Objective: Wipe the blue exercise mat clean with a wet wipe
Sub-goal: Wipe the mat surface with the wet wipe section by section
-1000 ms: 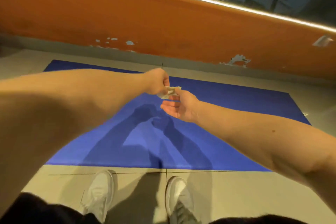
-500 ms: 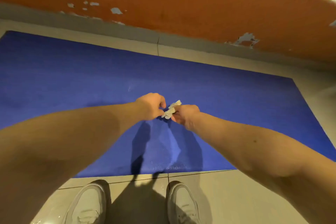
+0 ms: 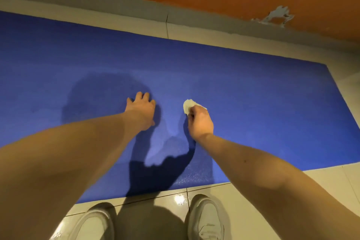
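Blue mat point(image 3: 263, 103), left hand point(image 3: 141, 110) spread flat — right hand point(image 3: 199, 121) clutching wipe point(image 3: 188, 105), both well inside edges

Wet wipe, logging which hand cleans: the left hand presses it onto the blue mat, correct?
No. In the head view the right hand grips the wet wipe and presses it onto the blue mat; the left hand is open and holds nothing.

Both arms bare and outstretched; left hand point(image 3: 141, 111) flat, fingers spread; right hand point(image 3: 200, 122) curled round a wipe point(image 3: 188, 105).
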Tool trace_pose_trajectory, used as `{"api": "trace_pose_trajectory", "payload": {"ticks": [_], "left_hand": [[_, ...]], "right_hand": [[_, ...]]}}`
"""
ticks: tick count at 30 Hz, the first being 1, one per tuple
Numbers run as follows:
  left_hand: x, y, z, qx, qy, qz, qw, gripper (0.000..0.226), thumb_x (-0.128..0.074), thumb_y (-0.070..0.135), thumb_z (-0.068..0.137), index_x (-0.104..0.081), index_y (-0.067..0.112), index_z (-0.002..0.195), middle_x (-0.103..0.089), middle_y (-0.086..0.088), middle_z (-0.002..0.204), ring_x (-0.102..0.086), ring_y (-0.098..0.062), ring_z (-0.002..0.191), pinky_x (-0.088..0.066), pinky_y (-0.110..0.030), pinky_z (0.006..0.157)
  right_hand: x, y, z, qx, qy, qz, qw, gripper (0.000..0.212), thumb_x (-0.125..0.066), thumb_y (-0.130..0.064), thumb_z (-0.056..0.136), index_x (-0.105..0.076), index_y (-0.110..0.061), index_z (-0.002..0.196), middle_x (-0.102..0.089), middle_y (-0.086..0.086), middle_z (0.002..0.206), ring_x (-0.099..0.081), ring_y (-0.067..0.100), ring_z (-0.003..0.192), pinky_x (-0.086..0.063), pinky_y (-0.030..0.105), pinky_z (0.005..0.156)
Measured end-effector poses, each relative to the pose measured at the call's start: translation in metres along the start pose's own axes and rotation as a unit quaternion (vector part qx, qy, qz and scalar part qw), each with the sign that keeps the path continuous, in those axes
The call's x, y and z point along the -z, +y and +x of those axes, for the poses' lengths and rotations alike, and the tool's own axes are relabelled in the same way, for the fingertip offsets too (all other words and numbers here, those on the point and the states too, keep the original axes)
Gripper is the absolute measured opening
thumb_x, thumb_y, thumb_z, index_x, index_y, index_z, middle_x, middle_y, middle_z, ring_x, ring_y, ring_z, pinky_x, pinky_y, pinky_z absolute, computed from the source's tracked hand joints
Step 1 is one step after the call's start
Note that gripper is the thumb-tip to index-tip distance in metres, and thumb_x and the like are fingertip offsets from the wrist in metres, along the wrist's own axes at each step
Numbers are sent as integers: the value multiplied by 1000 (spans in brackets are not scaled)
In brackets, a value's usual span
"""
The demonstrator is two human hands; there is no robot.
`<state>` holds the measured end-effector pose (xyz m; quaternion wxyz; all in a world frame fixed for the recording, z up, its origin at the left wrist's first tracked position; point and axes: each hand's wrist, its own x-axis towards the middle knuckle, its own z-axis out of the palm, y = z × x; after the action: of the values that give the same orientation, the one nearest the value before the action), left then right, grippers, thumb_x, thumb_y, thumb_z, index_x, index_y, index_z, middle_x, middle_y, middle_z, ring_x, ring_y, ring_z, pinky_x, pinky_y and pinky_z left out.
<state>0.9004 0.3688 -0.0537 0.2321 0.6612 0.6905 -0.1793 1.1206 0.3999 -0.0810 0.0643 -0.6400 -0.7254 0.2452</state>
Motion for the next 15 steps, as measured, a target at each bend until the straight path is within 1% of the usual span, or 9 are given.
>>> {"api": "trace_pose_trajectory", "payload": {"ticks": [1,2,3,4,5,7,9,12,15], "left_hand": [[-3,-2,3,3,-8,-2,1000,92,-68,54,88,-17,19,158,-6,-9,163,-4,-34,150,-22,-59,117],[-6,-3,5,4,-14,0,1000,98,-68,55,88,-10,21,160,2,-9,165,1,-34,151,-20,-62,117],[-9,-3,7,6,-16,4,1000,102,-67,56,88,-4,22,160,8,-9,165,6,-34,152,-19,-64,117],[-12,-4,8,7,-16,10,1000,105,-67,57,88,1,23,160,12,-8,165,9,-33,152,-18,-64,116],[-14,-3,10,8,-16,15,1000,107,-67,58,87,4,25,160,15,-8,165,11,-33,152,-18,-65,116],[-16,-4,13,12,-20,20,1000,111,-67,60,86,9,26,160,19,-7,165,14,-33,152,-16,-66,116],[-14,-6,16,18,-28,17,999,116,-69,62,83,13,27,159,21,-7,164,16,-34,152,-16,-67,116],[-11,-7,21,25,-35,21,999,125,-73,65,77,15,29,158,22,-8,164,16,-35,151,-17,-69,114],[-8,-4,24,30,-50,22,998,126,-74,64,76,16,30,157,25,-7,163,17,-37,151,-17,-71,114]], "right_hand": [[-16,3,-4,40,-14,-24,999,19,-47,-11,94,-60,-13,107,-56,5,116,-49,29,109,-44,39,97],[-29,4,-9,61,-35,-69,995,33,-46,-17,99,-58,-10,129,-51,11,139,-42,33,132,-34,53,114],[-40,3,-15,80,-48,-93,991,46,-42,-24,104,-48,-8,146,-39,15,155,-29,35,147,-25,43,123],[-48,1,-22,102,-57,-101,988,55,-36,-31,105,-39,-7,154,-31,17,161,-21,36,152,-19,43,126],[-51,-1,-30,130,-56,-99,985,60,-30,-38,105,-36,-7,156,-28,18,163,-20,38,153,-18,43,127],[-54,-3,-39,167,-55,-97,980,67,-23,-46,103,-36,-9,157,-28,19,163,-22,38,152,-20,44,126],[-53,2,-37,177,-66,-138,972,70,-18,-54,103,-30,-15,160,-20,16,167,-12,36,155,-16,44,127],[-52,3,-28,161,-99,-212,959,77,-3,-63,98,-9,-24,164,3,13,171,10,35,156,-1,49,128],[-45,8,-9,129,-116,-235,956,80,3,-69,93,5,-31,163,16,8,170,20,34,155,9,51,125]]}}
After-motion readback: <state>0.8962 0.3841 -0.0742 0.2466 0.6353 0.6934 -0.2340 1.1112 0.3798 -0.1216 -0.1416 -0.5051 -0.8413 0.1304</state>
